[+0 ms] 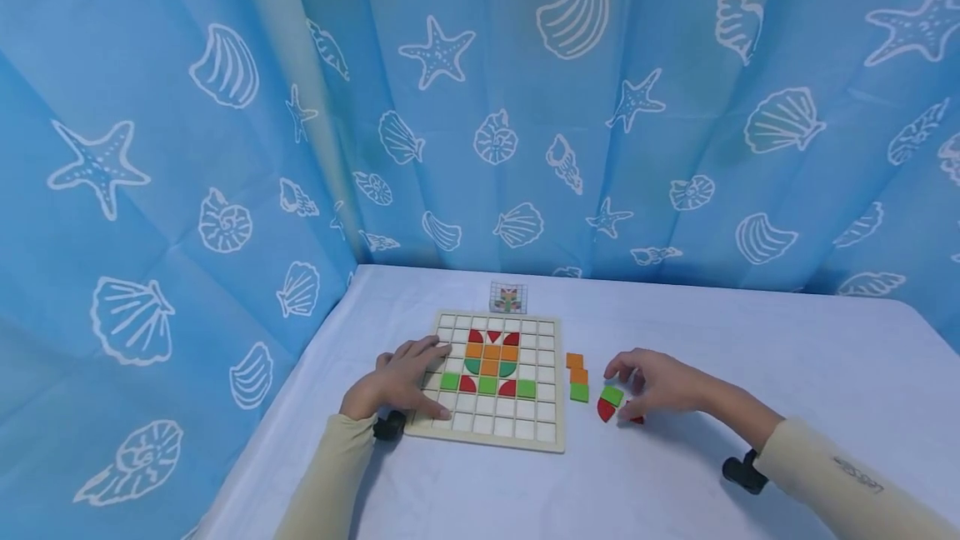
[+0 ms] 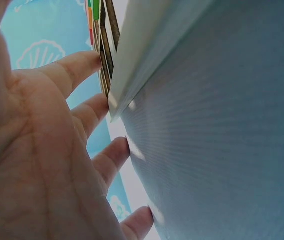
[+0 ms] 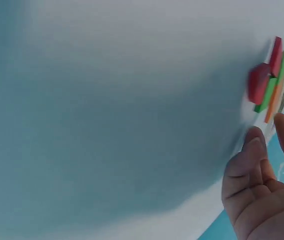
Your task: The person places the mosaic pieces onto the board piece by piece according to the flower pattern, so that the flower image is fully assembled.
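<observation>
Red tile [image 1: 638,420] lies partly hidden by loosely spread right hand [image 1: 662,382]; left hand [image 1: 397,379] spread.

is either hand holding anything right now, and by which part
Nothing appears held: the left hand rests spread on the left side of the board, and the right hand is beside the loose tiles, gripping none.

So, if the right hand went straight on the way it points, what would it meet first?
The right hand would probably meet the nearest green tile first; the hand's height is unclear.
</observation>
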Demonstrator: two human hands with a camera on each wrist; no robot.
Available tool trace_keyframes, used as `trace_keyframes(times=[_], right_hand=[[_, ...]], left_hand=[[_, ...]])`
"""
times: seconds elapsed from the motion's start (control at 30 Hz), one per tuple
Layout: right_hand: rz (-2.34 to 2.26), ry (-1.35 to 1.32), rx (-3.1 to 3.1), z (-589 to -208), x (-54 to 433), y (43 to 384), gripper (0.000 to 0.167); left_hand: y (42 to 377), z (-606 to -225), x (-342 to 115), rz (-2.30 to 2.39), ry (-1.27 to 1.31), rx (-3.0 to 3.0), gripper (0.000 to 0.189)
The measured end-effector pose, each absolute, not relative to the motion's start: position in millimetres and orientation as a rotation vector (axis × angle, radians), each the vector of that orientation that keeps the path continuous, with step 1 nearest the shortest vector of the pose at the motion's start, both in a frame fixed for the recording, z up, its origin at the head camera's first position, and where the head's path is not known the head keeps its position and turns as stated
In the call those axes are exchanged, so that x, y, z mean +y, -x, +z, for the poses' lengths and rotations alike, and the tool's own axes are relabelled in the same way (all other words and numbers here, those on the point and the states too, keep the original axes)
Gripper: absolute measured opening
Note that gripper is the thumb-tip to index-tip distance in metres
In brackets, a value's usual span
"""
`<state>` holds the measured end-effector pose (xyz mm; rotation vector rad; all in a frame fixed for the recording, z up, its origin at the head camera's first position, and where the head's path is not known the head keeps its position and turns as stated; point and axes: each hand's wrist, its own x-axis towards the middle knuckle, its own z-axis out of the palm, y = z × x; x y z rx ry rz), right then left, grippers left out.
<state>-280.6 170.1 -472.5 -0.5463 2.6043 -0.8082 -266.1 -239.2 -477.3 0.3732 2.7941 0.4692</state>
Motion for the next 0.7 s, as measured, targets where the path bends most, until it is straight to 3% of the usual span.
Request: trace_keyframes(times=[0.7], right_hand=[[-0.807,0.609,2.72,-490.1,159.0,284.9,0.042]], left_hand=[[267.1,-478.9,-240.3,0.46,-0.381,2.788,0.105]])
